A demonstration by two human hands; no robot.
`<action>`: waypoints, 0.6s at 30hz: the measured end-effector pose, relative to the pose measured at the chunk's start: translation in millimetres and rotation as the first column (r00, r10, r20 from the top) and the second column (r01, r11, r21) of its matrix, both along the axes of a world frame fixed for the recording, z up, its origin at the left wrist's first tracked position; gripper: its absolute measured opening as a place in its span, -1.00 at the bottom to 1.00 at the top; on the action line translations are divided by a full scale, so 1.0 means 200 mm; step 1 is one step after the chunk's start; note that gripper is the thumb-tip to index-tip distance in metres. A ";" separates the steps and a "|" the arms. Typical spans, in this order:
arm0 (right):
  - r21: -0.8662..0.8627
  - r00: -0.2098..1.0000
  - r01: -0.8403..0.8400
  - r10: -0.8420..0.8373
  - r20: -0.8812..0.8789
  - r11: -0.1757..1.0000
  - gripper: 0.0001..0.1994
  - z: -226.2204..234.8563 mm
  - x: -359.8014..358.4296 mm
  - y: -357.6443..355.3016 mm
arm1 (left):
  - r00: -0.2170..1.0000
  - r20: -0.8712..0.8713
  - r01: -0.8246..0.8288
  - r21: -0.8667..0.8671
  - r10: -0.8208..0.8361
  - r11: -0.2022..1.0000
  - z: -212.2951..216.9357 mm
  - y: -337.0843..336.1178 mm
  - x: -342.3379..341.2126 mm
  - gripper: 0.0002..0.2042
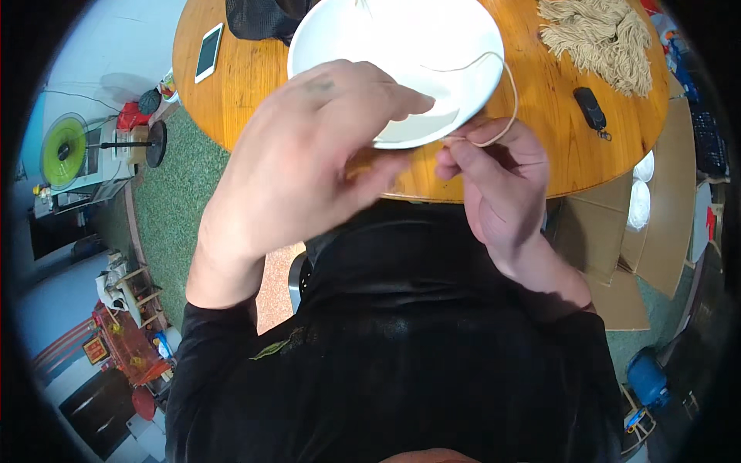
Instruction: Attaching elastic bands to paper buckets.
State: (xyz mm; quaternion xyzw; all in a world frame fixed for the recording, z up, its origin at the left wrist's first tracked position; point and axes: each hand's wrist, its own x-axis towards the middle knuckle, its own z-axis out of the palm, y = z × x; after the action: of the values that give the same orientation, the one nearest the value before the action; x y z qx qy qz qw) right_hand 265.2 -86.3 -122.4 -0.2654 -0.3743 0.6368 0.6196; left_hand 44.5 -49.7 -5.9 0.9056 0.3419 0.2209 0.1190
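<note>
Between the thumb and fingertips of my right hand a thin beige cord is pinched. It loops up from there over the rim of a large white bowl, and its free end lies inside. My left hand hovers over the bowl's near left side, thumb and fingers apart with nothing seen between them. Its fingertips are slightly blurred and point toward the right hand. The back of that hand hides part of the bowl.
On the round wooden table are a white phone, a black mesh bag, a bundle of beige cords and a black key fob. A green fan stands at left; flattened cardboard lies at right.
</note>
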 end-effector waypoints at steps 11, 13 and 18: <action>0.520 0.910 0.220 -0.366 0.195 0.825 -0.78 -0.01 -0.06 0.05 | 0.974 0.187 -0.116 -0.083 0.130 0.990 -0.01 -0.01 0.03 -0.81; 0.569 0.889 0.256 -0.421 0.178 0.781 -0.77 0.00 -0.09 0.06 | 0.967 0.208 -0.127 -0.108 0.148 0.986 -0.02 -0.02 0.04 -0.79; 0.597 0.819 0.259 -0.500 0.281 0.759 -0.74 0.05 -0.10 0.08 | 0.966 0.201 -0.138 -0.129 0.162 0.982 -0.02 -0.03 0.05 -0.74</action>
State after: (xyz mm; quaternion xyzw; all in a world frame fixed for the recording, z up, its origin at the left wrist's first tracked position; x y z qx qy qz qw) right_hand 245.2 -70.8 -112.5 -0.2862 -0.5978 0.2904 0.6903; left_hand 53.5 -55.2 -9.1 0.8404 0.4071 0.3038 0.1891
